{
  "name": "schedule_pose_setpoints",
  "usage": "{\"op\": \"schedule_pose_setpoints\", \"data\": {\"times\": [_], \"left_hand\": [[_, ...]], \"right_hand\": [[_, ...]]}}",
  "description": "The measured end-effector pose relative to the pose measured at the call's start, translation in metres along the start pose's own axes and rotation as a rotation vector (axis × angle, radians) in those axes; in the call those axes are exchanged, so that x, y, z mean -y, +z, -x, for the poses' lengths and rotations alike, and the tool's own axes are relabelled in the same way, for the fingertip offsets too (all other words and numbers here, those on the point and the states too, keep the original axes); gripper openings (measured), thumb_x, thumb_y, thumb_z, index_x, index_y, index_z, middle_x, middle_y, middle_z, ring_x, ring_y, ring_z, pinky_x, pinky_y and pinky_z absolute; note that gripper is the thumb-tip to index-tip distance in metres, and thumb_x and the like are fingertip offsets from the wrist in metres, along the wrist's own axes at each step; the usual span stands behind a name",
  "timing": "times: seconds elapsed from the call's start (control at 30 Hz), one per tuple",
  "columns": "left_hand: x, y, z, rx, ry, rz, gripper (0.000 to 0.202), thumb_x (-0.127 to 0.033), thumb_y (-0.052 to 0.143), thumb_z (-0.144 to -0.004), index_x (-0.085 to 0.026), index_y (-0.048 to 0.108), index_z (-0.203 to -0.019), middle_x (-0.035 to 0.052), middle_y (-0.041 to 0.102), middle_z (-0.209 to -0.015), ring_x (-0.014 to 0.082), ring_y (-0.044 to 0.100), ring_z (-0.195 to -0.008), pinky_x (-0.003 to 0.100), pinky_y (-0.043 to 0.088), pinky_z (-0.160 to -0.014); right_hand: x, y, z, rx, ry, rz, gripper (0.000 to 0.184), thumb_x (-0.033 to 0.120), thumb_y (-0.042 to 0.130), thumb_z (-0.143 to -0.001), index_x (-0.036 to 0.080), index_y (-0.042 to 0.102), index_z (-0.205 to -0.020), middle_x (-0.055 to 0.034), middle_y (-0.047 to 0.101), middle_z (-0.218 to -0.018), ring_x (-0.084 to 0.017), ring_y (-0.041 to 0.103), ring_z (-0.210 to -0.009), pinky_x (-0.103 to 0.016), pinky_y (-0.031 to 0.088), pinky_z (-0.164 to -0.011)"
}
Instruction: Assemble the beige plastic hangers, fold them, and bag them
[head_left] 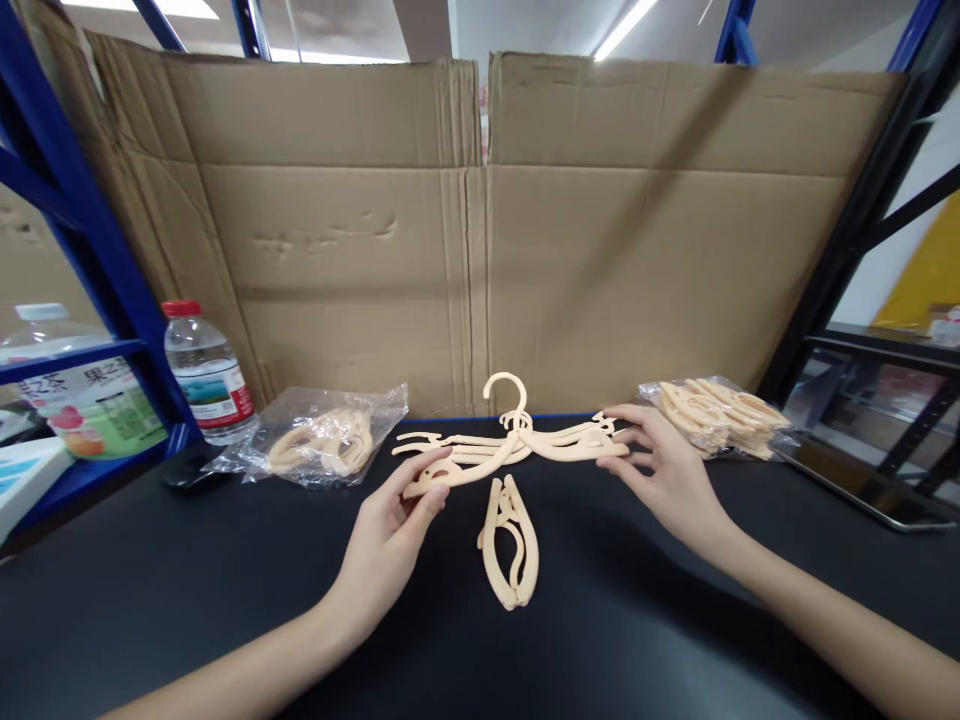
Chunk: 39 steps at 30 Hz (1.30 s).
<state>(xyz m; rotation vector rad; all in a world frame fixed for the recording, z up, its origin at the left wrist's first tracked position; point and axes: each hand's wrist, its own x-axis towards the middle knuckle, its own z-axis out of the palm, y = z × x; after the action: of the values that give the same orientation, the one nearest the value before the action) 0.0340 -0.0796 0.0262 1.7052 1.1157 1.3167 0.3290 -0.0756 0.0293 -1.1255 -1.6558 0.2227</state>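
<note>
A cream plastic folding hanger is spread out between my hands, its hook pointing up. My left hand pinches the end of its left arm between thumb and fingers. At the other end, my right hand has its thumb and fingers closed on the tip of the right arm. Behind it lie more unfolded hangers, partly hidden by the one I hold. Nearer to me, a folded hanger rests on the black table, its two arms drawn together and its hook tucked between them.
A clear bag of folded hangers lies at left, another packed bag at right. A water bottle with a red cap stands by the blue rack post. Cardboard walls off the back. A dark object lies near the bottle.
</note>
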Motion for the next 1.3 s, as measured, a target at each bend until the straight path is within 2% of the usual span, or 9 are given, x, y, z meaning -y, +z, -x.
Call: {"op": "schedule_pose_setpoints", "data": {"times": [0.17, 0.43, 0.6, 0.7, 0.83, 1.0, 1.07, 1.17, 1.3], "left_hand": [[-0.006, 0.000, -0.001, -0.005, 0.007, 0.024, 0.043, -0.039, 0.060, -0.082, -0.020, 0.056, -0.120, 0.0030, 0.064, -0.094, 0.0156, 0.057, -0.078, 0.027, 0.048, -0.074], [-0.018, 0.000, 0.000, -0.132, 0.032, 0.136, 0.051, -0.035, 0.064, -0.080, -0.019, 0.047, -0.125, 0.0011, 0.065, -0.084, 0.0177, 0.064, -0.078, 0.034, 0.052, -0.083], [-0.022, 0.000, 0.001, -0.173, 0.056, 0.161, 0.057, -0.033, 0.065, -0.080, -0.020, 0.041, -0.130, 0.0014, 0.066, -0.085, 0.0169, 0.065, -0.075, 0.032, 0.055, -0.078], [-0.025, 0.001, 0.003, -0.149, 0.059, 0.193, 0.055, -0.030, 0.063, -0.082, -0.022, 0.040, -0.131, 0.0003, 0.065, -0.086, 0.0153, 0.066, -0.075, 0.029, 0.055, -0.075], [-0.028, 0.001, 0.005, -0.112, 0.053, 0.258, 0.056, -0.028, 0.065, -0.081, -0.022, 0.039, -0.131, 0.0000, 0.064, -0.085, 0.0157, 0.065, -0.078, 0.027, 0.057, -0.070], [-0.031, 0.004, 0.008, -0.082, 0.030, 0.330, 0.058, -0.028, 0.067, -0.077, -0.022, 0.040, -0.128, 0.0018, 0.064, -0.090, 0.0166, 0.063, -0.081, 0.025, 0.056, -0.064], [-0.031, 0.007, 0.011, -0.015, -0.001, 0.342, 0.053, -0.029, 0.067, -0.078, -0.021, 0.043, -0.125, 0.0016, 0.063, -0.089, 0.0156, 0.062, -0.077, 0.025, 0.056, -0.062], [-0.031, 0.013, 0.018, 0.081, -0.030, 0.328, 0.043, -0.028, 0.066, -0.079, -0.019, 0.049, -0.117, -0.0003, 0.060, -0.080, 0.0134, 0.060, -0.070, 0.024, 0.053, -0.061], [-0.030, 0.019, 0.025, 0.137, -0.086, 0.292, 0.037, -0.029, 0.067, -0.077, -0.017, 0.055, -0.110, 0.0015, 0.060, -0.078, 0.0139, 0.060, -0.068, 0.026, 0.052, -0.063]], "right_hand": [[-0.005, 0.000, -0.004, 0.073, 0.076, -0.197, 0.024, 0.029, 0.068, -0.076, 0.021, 0.064, -0.099, -0.0077, 0.065, -0.106, -0.024, 0.062, -0.100, -0.038, 0.055, -0.085], [-0.002, -0.004, -0.007, 0.152, 0.135, -0.379, 0.028, 0.030, 0.068, -0.077, 0.021, 0.065, -0.103, -0.0065, 0.067, -0.104, -0.021, 0.062, -0.100, -0.038, 0.050, -0.091], [0.002, -0.001, -0.005, 0.093, 0.220, -0.535, 0.038, 0.031, 0.072, -0.074, 0.021, 0.059, -0.109, -0.0057, 0.068, -0.095, -0.018, 0.063, -0.087, -0.035, 0.053, -0.081], [0.004, 0.001, -0.004, 0.015, 0.318, -0.686, 0.040, 0.029, 0.076, -0.070, 0.022, 0.057, -0.104, -0.0029, 0.068, -0.089, -0.015, 0.063, -0.077, -0.032, 0.053, -0.076], [0.004, 0.002, -0.005, -0.030, 0.373, -0.859, 0.032, 0.029, 0.076, -0.069, 0.024, 0.056, -0.093, -0.0012, 0.068, -0.091, -0.014, 0.063, -0.084, -0.031, 0.052, -0.080], [0.011, 0.008, 0.000, 0.009, 0.351, -0.843, 0.022, 0.033, 0.073, -0.074, 0.022, 0.056, -0.083, -0.0020, 0.066, -0.084, -0.016, 0.063, -0.081, -0.035, 0.052, -0.080], [0.018, 0.012, 0.006, 0.046, 0.358, -0.831, 0.022, 0.032, 0.073, -0.074, 0.021, 0.054, -0.078, -0.0019, 0.067, -0.081, -0.016, 0.063, -0.075, -0.034, 0.053, -0.075], [0.030, 0.020, 0.018, 0.176, 0.368, -0.787, 0.021, 0.030, 0.073, -0.074, 0.019, 0.055, -0.075, -0.0017, 0.067, -0.073, -0.014, 0.062, -0.067, -0.029, 0.051, -0.068], [0.041, 0.027, 0.029, 0.422, 0.359, -0.762, 0.018, 0.031, 0.071, -0.077, 0.018, 0.061, -0.086, -0.0031, 0.070, -0.079, -0.014, 0.064, -0.071, -0.028, 0.052, -0.069]]}}
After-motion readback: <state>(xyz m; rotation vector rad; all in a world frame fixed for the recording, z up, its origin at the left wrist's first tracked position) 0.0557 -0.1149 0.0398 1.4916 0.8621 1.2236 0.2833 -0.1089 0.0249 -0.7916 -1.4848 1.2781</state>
